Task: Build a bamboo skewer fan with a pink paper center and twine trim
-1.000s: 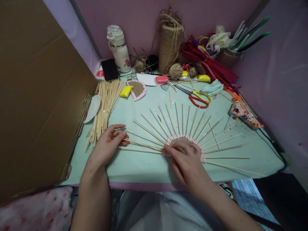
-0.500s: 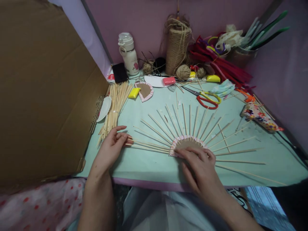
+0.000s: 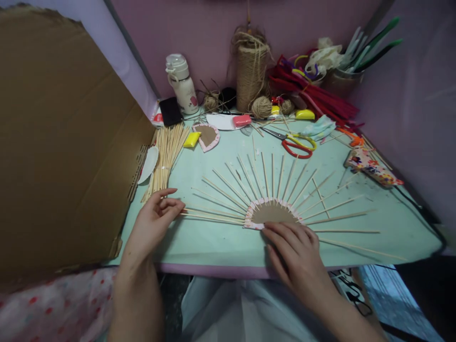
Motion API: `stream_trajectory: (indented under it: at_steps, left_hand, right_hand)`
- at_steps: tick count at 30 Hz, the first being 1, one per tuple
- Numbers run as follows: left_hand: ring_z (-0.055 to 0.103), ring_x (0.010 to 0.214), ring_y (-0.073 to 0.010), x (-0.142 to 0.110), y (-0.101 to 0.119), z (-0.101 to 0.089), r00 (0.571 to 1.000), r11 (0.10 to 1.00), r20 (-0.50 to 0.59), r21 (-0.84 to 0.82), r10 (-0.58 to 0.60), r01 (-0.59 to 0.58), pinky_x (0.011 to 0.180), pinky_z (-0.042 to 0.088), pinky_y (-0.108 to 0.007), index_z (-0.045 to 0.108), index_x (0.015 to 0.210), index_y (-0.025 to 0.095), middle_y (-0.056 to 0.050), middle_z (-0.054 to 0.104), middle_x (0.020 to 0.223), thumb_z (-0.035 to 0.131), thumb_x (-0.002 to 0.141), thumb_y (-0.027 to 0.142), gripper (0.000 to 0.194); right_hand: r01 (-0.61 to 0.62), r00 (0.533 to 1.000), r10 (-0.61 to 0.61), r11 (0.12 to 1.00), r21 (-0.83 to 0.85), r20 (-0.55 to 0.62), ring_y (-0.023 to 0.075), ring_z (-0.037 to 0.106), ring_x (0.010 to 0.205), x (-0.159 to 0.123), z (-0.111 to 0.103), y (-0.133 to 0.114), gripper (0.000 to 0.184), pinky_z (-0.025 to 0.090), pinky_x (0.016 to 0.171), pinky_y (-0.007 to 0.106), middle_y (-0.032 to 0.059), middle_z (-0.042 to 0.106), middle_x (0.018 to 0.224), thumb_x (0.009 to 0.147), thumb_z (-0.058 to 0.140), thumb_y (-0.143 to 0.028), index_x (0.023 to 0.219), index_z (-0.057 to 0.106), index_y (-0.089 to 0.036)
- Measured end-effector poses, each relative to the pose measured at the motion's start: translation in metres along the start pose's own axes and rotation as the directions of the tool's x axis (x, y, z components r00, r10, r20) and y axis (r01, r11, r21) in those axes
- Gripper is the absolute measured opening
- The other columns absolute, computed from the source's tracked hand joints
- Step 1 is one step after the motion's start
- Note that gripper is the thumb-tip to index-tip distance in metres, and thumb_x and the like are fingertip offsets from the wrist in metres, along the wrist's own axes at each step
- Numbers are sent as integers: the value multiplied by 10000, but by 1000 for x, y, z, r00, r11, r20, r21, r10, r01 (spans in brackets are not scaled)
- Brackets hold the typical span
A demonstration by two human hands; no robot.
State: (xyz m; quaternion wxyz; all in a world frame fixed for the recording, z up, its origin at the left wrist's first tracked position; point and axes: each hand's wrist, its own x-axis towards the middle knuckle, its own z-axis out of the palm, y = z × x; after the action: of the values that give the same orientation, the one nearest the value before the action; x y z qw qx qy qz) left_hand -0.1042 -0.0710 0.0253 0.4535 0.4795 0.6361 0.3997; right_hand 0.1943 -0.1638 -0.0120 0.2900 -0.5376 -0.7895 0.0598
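A fan of thin wooden skewers (image 3: 274,183) radiates from a brown cardboard half-disc (image 3: 272,214) with a pink-and-white rim, lying on the pale green table (image 3: 213,242). My left hand (image 3: 154,222) pinches the outer ends of the leftmost skewers between thumb and fingertips. My right hand (image 3: 295,251) lies flat with fingers stretched out on the table just below the half-disc, touching its lower edge and holding nothing.
A large cardboard sheet (image 3: 60,156) stands at the left. A skewer bundle (image 3: 166,154), heart-shaped cardboard piece (image 3: 206,136), bottle (image 3: 181,85), twine spool (image 3: 251,69), scissors (image 3: 297,144), red pipe cleaners (image 3: 313,95) and a patterned packet (image 3: 372,167) crowd the back and right.
My right hand has slid down off the half-disc, which now shows uncovered. My left hand stays on the leftmost skewer ends. The view has shifted slightly.
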Motion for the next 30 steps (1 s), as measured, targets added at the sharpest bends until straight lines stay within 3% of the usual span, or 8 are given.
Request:
stream_trajectory:
  at_steps: [12,22,30]
  left_hand:
    - [610,769,-147,4,13,-2,998,991,21,119,63,-65,755,498,-294,597,1068,178,-7,659,820,778,647,347,489]
    - [615,765,-157,3,14,-2,997,980,65,193,42,-54,746,511,-287,634,1025,193,-14,668,814,781,633,392,463]
    - [651,808,-180,3,11,-8,999,935,52,354,12,-30,751,526,-253,644,1007,217,-21,699,863,742,650,472,450]
  right_hand:
    - [-12,1000,11,1000,23,11,242,543,1072,-3,3,-3,242,295,970,436,74,689,1180,939,500,-176,1140,635,-162]
    - [-39,999,39,999,-6,28,217,563,1065,2,7,-5,271,293,950,408,85,688,1178,931,509,-179,1179,617,-162]
    - [-82,995,85,994,75,-42,188,572,1040,-10,-4,-10,201,276,977,405,63,692,1098,931,502,-178,1085,630,-194]
